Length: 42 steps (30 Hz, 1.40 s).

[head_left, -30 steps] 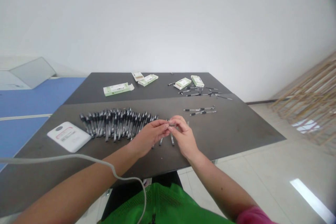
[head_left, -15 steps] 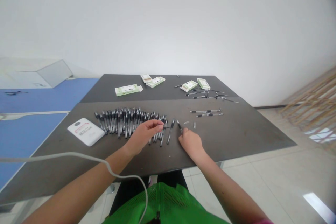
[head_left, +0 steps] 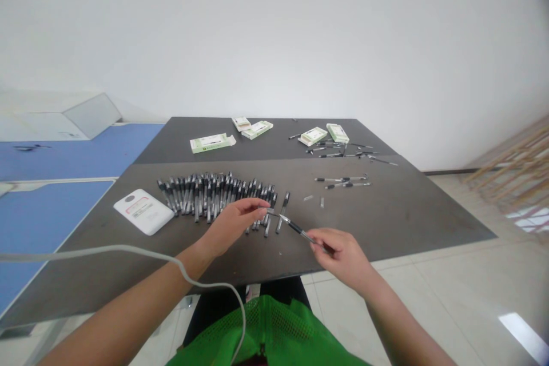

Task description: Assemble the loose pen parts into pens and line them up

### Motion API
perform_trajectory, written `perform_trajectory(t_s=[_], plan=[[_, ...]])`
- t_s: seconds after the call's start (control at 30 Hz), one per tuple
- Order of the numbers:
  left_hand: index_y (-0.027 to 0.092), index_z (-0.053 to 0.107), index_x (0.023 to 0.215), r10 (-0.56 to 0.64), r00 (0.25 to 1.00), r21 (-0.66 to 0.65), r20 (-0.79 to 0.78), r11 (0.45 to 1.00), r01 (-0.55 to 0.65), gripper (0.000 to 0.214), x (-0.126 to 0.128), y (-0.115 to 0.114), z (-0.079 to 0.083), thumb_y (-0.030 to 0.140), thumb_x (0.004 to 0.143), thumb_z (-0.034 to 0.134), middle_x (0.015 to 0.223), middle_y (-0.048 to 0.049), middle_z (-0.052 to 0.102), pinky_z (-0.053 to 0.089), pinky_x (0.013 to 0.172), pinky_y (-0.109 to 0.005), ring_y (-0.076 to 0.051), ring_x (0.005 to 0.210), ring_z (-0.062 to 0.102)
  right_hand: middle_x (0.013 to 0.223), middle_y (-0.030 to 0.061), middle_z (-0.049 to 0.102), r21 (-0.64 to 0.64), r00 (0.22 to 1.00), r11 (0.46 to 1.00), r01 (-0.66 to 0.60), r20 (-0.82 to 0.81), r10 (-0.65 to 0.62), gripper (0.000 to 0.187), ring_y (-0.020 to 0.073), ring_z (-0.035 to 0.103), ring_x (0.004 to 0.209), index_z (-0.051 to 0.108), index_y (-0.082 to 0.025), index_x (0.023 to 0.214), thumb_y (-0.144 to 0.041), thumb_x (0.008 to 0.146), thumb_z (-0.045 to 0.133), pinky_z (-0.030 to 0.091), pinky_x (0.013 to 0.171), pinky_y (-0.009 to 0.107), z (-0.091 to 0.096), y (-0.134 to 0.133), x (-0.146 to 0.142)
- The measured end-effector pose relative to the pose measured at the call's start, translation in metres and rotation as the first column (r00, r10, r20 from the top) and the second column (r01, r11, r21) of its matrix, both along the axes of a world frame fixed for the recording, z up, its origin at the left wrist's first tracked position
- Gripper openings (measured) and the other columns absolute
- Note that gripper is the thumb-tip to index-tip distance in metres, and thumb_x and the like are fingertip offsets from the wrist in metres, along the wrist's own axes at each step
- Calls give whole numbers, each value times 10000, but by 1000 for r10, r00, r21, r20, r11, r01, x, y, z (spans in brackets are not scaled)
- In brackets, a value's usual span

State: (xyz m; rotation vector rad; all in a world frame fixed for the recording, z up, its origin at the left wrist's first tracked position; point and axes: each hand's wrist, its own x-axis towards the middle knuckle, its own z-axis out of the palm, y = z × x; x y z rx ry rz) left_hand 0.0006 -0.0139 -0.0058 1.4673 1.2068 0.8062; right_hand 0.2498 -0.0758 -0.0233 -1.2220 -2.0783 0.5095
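Shifted toward the table (head_left: pixel 407 223) edge, my right grip (head_left: pixel 343 256) now clenches a black pen (head_left: pixel 295 230), its far end at my left grip (head_left: pixel 234 220), whose hold I cannot tell, just beside the pen row (head_left: pixel 214 197).

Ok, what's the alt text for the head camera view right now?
A person's right hand and left hand hold a black pen between them above a dark table, beside a long fanned row of similar pens. Loose pens and green-and-white boxes lie farther off.
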Motion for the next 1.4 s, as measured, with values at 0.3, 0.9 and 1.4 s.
perform_trajectory(t_s=[0.3, 0.9, 1.4], plan=[[210, 694, 958, -87, 995, 29, -56, 996, 89, 312, 2, -1, 3, 430, 750, 620, 838, -9, 692, 436, 740, -273, -162, 769, 595, 752, 21, 676, -17, 996, 999, -49, 67, 50, 221, 136, 594, 626, 678, -237, 969, -188, 848, 499, 427, 586, 232, -2, 4, 0], [178, 675, 1058, -152, 986, 90, -74, 983, 159, 379, 22, 5, 3, 437, 826, 526, 800, -16, 697, 475, 744, -275, -158, 754, 616, 908, 34, 725, -261, 883, 958, 122, -412, -224, 259, 195, 655, 845, 719, -229, 965, -360, 878, 514, 500, 742, 294, -39, -2, -27], [175, 641, 1101, -74, 562, 424, -824, 579, 697, 296, 31, 40, -71, 248, 906, 431, 1263, -84, 599, 303, 1075, -446, -224, 1220, 488, 1102, 139, 629, -207, 870, 866, 454, 314, -381, 400, 243, 600, 999, 536, -128, 1248, -266, 879, 470, 435, 858, 330, -64, 51, -42]])
